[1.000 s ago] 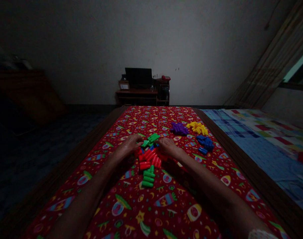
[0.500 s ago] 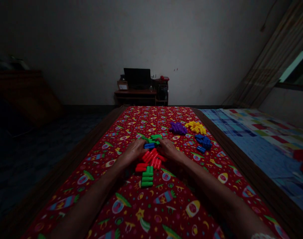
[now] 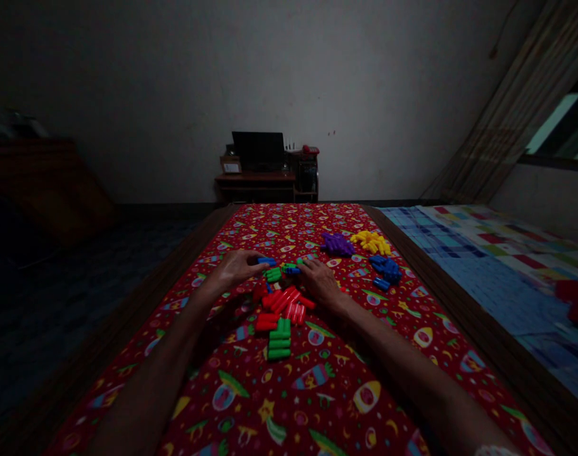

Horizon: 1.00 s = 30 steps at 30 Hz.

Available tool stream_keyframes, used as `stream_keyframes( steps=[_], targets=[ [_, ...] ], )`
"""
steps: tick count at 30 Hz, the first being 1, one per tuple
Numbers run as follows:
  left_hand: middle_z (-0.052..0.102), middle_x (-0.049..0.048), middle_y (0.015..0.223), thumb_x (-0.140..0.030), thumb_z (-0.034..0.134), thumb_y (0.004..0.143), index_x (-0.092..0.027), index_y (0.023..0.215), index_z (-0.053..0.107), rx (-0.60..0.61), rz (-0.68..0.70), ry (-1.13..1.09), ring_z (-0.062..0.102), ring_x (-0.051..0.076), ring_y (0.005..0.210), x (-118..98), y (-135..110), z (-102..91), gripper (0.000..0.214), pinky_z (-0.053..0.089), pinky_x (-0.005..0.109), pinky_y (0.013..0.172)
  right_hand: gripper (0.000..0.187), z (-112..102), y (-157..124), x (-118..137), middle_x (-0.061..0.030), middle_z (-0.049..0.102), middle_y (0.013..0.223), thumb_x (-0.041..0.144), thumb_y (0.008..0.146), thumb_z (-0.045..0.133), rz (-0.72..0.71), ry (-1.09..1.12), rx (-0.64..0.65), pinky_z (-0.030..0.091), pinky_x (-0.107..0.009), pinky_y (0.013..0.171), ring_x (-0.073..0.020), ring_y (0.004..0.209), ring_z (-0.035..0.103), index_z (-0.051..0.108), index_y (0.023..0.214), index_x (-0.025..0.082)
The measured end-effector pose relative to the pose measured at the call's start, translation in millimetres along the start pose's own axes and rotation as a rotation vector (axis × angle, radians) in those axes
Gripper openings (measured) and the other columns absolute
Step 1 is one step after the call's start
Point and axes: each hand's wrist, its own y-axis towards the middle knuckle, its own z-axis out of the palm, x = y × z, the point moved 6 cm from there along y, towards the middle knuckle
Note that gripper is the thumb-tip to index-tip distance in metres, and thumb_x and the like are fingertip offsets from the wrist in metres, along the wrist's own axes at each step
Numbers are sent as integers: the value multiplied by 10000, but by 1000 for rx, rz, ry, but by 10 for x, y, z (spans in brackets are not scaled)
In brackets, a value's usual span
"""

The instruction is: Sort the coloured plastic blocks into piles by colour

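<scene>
My left hand (image 3: 236, 269) is closed, pinching a blue plastic building block (image 3: 267, 261) between thumb and fingers, slightly above the pile. My right hand (image 3: 321, 280) is at the pile's far right side, its fingers curled onto a small green block (image 3: 299, 261); part of that block is hidden. Between the hands lie more green blocks (image 3: 273, 275) and a blue piece (image 3: 292, 270). Closer to me is a heap of red blocks (image 3: 285, 297), and nearest are joined green blocks (image 3: 280, 342).
Purple blocks (image 3: 337, 245), yellow blocks (image 3: 371, 242) and blue blocks (image 3: 386, 270) form separate heaps at the right. All rest on a red patterned cloth (image 3: 317, 405). Behind stands a desk with a monitor (image 3: 259, 149); a bed (image 3: 459, 266) is to the right.
My left hand has moved left and up from the pile, with a blue block in its fingers. My right hand has stayed near the green blocks. The view has shifted slightly.
</scene>
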Motion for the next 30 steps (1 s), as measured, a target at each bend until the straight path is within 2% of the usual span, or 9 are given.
stream_keyframes(
  steps=[2,6,9,11,14,20,22,26,30],
  targets=[
    [725,30,777,-368,606,708,-180,928,703,-5,56,-64,644,193,701,-32,10,65,305,475,248,600,221,-11,-8,36,-100,617,1130,265,951,467,1,12,-8,451,-331,872,-217,1052,524,619,1097,198],
    [686,41,959,-239,640,664,-193,1066,646,-21,223,-47,637,203,856,-208,6,375,404,512,307,761,208,-43,-11,114,-86,634,1112,276,946,484,16,46,-21,459,-305,866,-200,1055,553,638,1069,209],
    [631,35,950,-243,675,693,-222,986,666,-42,295,70,608,204,874,-294,-29,561,294,500,323,787,208,-66,-3,148,-91,636,1132,263,931,515,24,84,-22,465,-306,873,-199,1062,566,639,1088,205],
    [593,35,907,-247,644,759,-213,918,668,-92,304,112,591,193,845,-308,-63,584,164,492,319,770,201,-74,4,149,-98,640,1132,257,927,523,32,106,-26,464,-311,885,-199,1065,570,645,1073,192],
    [559,40,901,-247,587,827,-196,904,651,-126,346,113,573,181,821,-327,-119,498,112,482,302,739,189,-66,-1,119,-99,646,1116,240,929,512,41,113,-31,457,-309,894,-194,1062,569,647,1050,185],
    [600,54,936,-349,565,841,-196,878,671,-281,271,103,584,191,830,-260,-73,35,190,476,300,768,186,-22,-83,22,-121,622,1151,250,872,586,33,95,7,446,-354,898,-237,1101,539,658,1027,177],
    [639,46,902,-396,603,798,-204,861,692,-253,200,73,599,193,815,-217,-12,51,221,478,294,757,229,-50,-86,47,-118,626,1152,268,867,589,12,176,-32,442,-359,902,-234,1094,548,651,1072,186],
    [692,43,849,-425,633,729,-192,852,718,-92,133,-45,636,198,783,-207,39,393,276,494,288,715,315,-156,-68,91,-90,680,1093,273,922,491,78,441,-176,463,-295,837,-182,984,624,590,1211,194],
    [717,45,870,-402,634,710,-195,867,731,-2,174,-108,656,212,828,-282,-5,659,277,505,301,763,212,-215,-136,30,-53,727,892,202,873,527,115,445,-60,450,-234,674,-159,769,654,684,1015,180]
  ],
)
